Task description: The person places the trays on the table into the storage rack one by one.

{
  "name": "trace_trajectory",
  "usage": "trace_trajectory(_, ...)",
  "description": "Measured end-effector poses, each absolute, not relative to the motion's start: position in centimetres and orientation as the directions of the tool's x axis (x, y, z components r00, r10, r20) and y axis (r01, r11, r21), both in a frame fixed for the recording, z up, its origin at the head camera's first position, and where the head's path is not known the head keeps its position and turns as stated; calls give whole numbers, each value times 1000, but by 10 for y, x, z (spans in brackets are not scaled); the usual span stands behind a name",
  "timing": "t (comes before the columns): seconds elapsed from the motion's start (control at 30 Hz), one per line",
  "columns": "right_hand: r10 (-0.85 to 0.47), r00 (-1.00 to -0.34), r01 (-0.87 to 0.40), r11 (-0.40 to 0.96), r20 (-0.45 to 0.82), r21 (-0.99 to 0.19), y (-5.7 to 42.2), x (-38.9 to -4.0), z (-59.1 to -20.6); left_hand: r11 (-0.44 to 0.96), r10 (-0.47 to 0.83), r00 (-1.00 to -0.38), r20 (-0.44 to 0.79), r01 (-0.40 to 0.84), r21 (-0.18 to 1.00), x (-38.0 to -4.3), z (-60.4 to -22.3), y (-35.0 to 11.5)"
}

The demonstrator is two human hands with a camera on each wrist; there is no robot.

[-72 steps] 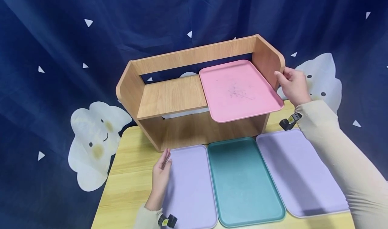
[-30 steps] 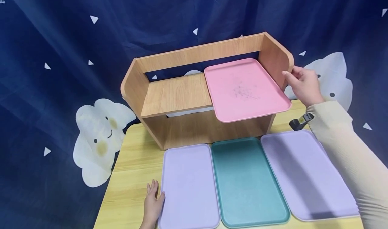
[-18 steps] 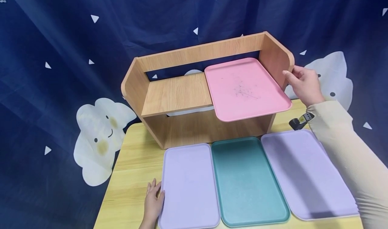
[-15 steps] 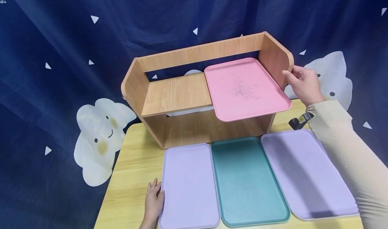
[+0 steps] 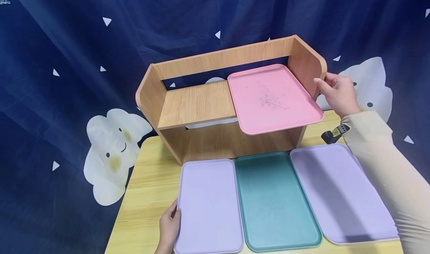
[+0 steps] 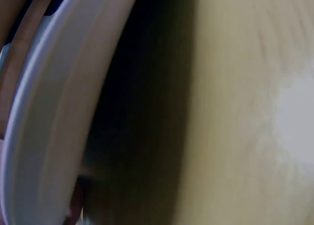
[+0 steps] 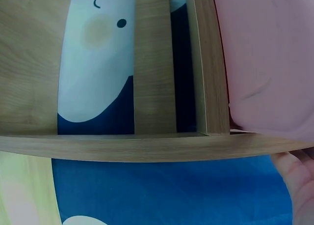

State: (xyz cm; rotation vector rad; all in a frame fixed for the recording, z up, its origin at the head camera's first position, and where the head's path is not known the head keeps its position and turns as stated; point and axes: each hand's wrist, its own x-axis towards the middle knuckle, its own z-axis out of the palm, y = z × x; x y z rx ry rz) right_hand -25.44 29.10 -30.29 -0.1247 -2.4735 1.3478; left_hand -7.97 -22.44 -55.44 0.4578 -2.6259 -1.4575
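Gripping leftmost tray (image 5: 209,205) by left edge: left hand (image 5: 169,228); right hand (image 5: 340,95) grips shelf (image 5: 197,102).

I read the shelf (image 5: 198,102) as smooth, fine-grained wood with a low sheen; the table (image 5: 144,194) shows wood grain and throws back a glossy glare in the left wrist view. The trays (image 5: 209,198) look like smooth, matt plastic, the curtain (image 5: 188,18) and sleeve (image 5: 379,157) cloth.
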Motion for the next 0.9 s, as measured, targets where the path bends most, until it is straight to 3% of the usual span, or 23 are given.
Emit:
trace_trajectory(0.37, 233, -944, -78, 532, 234, -843, 293, -255, -301, 275, -291, -938, -187, -269, 923, -82, -551, -228)
trace_trajectory(0.9, 293, -940, -41, 416, 176, -908, 285, -253, -297, 134, -257, -934, -250, -290, 947, -84, -542, -233)
